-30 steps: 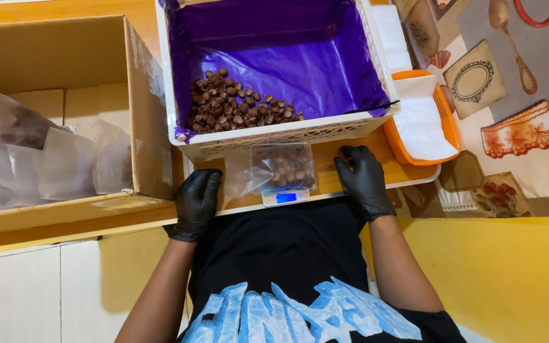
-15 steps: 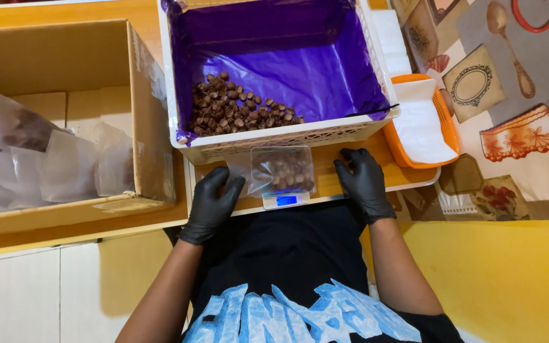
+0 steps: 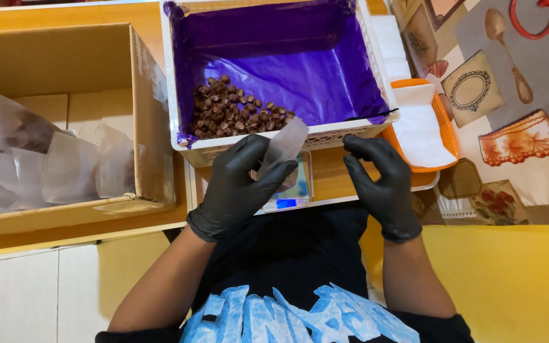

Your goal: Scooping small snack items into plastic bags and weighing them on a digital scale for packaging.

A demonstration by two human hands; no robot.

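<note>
Bag (image 3: 285, 143) is off the scale (image 3: 285, 202) now: your left hand (image 3: 239, 184) has risen from the worktop edge, fingers pinching its clear plastic just before the white crate (image 3: 274, 136). Your right hand (image 3: 379, 178) hovers beside it, fingers loose and empty.

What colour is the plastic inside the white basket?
Purple. The liner covers the inside of the white basket, seen clearly in the head view.
</note>
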